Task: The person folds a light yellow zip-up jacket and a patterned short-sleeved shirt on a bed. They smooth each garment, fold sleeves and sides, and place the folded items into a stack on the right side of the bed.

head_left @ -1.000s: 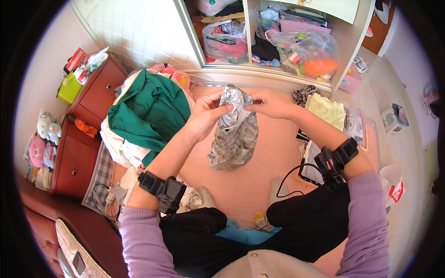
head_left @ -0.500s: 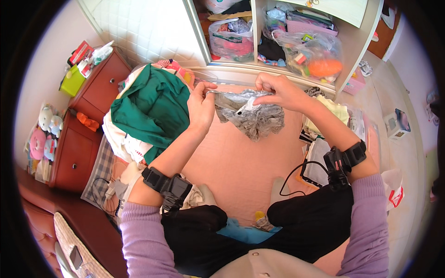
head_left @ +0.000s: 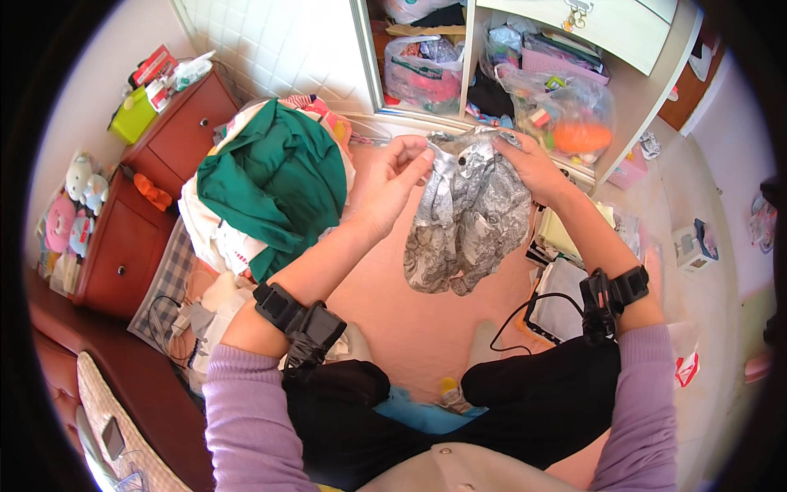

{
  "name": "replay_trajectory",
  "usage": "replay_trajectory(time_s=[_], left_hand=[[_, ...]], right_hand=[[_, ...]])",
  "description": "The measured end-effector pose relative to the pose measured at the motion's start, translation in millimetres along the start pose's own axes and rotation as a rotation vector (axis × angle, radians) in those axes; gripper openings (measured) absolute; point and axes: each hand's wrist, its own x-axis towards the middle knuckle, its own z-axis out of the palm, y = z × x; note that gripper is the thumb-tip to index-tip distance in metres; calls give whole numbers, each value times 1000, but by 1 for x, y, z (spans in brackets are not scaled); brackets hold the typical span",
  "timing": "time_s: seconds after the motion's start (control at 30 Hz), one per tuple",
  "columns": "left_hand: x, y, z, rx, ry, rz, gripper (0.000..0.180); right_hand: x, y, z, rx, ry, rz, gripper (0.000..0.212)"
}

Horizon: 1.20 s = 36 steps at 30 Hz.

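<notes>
A pair of grey-and-white patterned shorts (head_left: 471,225) hangs in the air in front of me. My left hand (head_left: 392,182) pinches the left end of the waistband between thumb and fingers. At the other end of the waistband, my right hand (head_left: 531,168) grips the cloth, its fingers partly hidden behind it. A dark round spot shows near the waistband. To the left of my left hand lies a heap of clothes, with a dark green garment (head_left: 275,184) on top.
Below the shorts spreads a pink sheet (head_left: 385,307). Folded clothes and a black-edged case (head_left: 557,303) are at the right. A cupboard holding bagged items (head_left: 422,72) stands beyond, red drawers (head_left: 131,258) at the left. A black cable (head_left: 516,312) hangs by my right forearm.
The shorts were bunched up and held wide; now they hang down with both legs showing. My hands and the shorts have shifted right, and my view has turned slightly.
</notes>
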Motion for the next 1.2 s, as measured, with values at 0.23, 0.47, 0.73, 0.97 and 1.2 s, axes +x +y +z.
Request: replay_trajectory(time_s=[0.23, 0.47, 0.73, 0.97, 1.2], left_hand=[[-9, -25, -14, 101, 104, -477, 47], [-10, -31, -12, 43, -1, -437, 23], [7, -31, -52, 77, 434, -105, 6], [13, -14, -65, 182, 335, 152, 7], [20, -2, -72, 364, 357, 328, 8]], right_hand=[[2, -13, -9, 281, 50, 25, 34], [-1, -16, -7, 275, 37, 32, 33], [0, -16, -30, -70, 55, -14, 20], [3, -9, -41, -497, 22, -94, 22], [-5, -15, -51, -711, -169, -51, 37]])
